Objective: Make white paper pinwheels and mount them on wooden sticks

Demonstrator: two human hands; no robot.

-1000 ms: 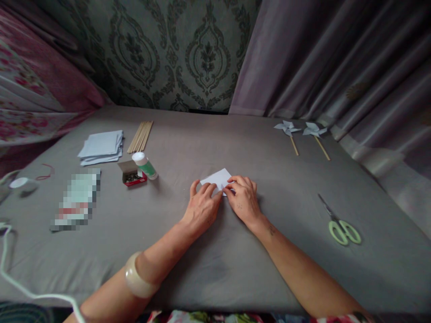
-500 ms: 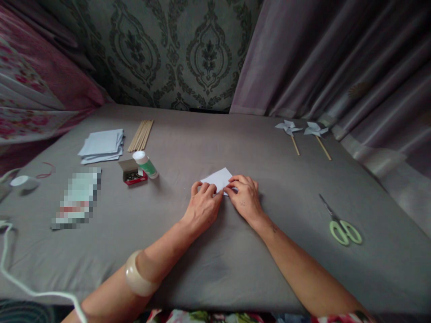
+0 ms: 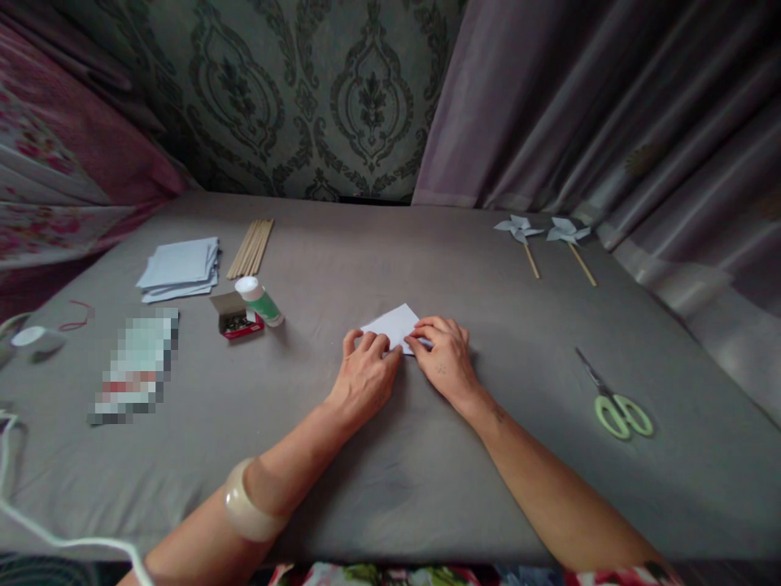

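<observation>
A small sheet of white paper (image 3: 394,323), folded, lies on the grey cloth-covered table (image 3: 378,456) in the middle. My left hand (image 3: 366,376) rests on its near left part with fingers bent, pressing down on it. My right hand (image 3: 444,358) is curled over the paper's right edge, fingertips pinching the fold. Most of the paper is hidden under both hands. A pale bangle sits on my left forearm.
At the far left lie a stack of white paper squares (image 3: 180,267), a bundle of wooden sticks (image 3: 250,247), a glue bottle (image 3: 259,299) and a small red box (image 3: 237,316). Two paper pinwheels (image 3: 518,230) lie far right. Green scissors (image 3: 615,407) lie at right. A white cord (image 3: 37,521) hangs at left.
Both hands stay on the paper with only slight finger shifts. The view has tilted a little.
</observation>
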